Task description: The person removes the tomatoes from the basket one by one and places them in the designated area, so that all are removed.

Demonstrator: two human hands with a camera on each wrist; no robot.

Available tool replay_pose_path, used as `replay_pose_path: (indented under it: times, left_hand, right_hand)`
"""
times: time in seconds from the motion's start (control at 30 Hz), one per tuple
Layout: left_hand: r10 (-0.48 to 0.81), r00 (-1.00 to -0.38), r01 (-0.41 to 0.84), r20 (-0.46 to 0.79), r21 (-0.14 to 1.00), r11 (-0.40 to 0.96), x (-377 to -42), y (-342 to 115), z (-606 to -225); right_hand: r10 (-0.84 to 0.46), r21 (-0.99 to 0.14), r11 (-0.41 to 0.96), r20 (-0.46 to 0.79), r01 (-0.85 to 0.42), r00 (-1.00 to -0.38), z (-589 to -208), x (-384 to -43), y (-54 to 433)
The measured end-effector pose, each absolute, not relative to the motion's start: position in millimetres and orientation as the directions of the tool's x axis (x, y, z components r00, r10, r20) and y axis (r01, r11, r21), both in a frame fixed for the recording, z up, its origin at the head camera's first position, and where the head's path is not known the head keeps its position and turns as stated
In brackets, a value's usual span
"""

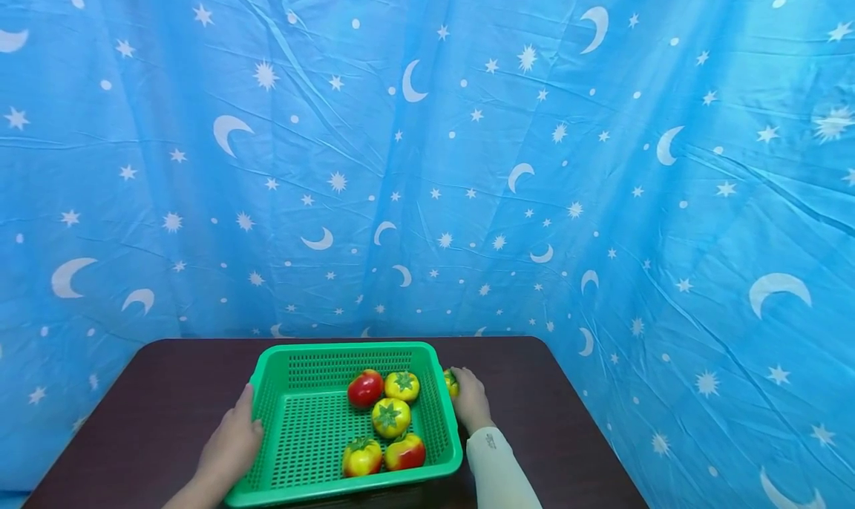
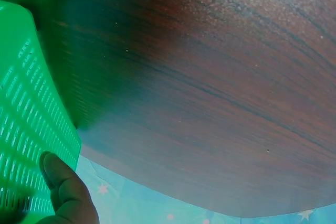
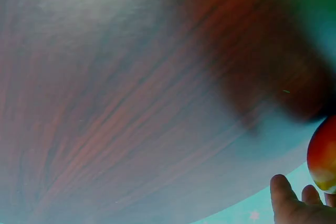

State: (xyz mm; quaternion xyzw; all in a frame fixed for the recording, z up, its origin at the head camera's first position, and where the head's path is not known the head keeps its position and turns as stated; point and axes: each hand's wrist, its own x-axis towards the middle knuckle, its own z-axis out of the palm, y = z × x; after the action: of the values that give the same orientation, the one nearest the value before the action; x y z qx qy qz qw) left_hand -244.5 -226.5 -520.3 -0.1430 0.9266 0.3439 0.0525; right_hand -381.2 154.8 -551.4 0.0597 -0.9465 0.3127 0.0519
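A green plastic basket (image 1: 361,487) with slotted walls stands on the dark table, holding several yellow-and-red tomatoes (image 1: 390,418) with green leafy tops. One of them, a mostly red tomato (image 1: 366,389), lies with its top out of sight. At the basket's left side, my left hand (image 1: 230,438) grips the rim; in the left wrist view a finger (image 2: 65,184) lies against the outer wall. Outside the right wall, my right hand (image 1: 470,398) holds another tomato (image 1: 451,383), mostly covered by the fingers. The right wrist view shows this tomato's red-orange side (image 3: 324,156) beside the fingertips.
Dark wood-grain table (image 1: 534,412) extends on both sides of the basket. A blue curtain (image 1: 427,160) with white moons and stars hangs behind the table and along the right side.
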Motion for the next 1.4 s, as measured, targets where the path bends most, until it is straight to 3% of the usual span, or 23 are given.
replay_pose_path:
  times: [0.63,1.17,1.4]
  left_hand:
    - [-0.206,-0.964,-0.264,-0.166,0.617,0.741,-246,-230,-522]
    - [-0.183,-0.964,-0.265,-0.193,0.626,0.733,-245,-231,-524]
    - [-0.184,-0.967,-0.256,-0.179,0.634,0.73,-245,-230,-522]
  right_hand:
    - [-0.086,-0.577,0.813,0.016,-0.079,-0.996,-554,-376,165]
    - [-0.076,-0.569,0.816,0.076,-0.106,-0.994,-539,-376,172]
    - [-0.09,-0.574,0.805,0.129,-0.148,-0.988,-513,-383,168]
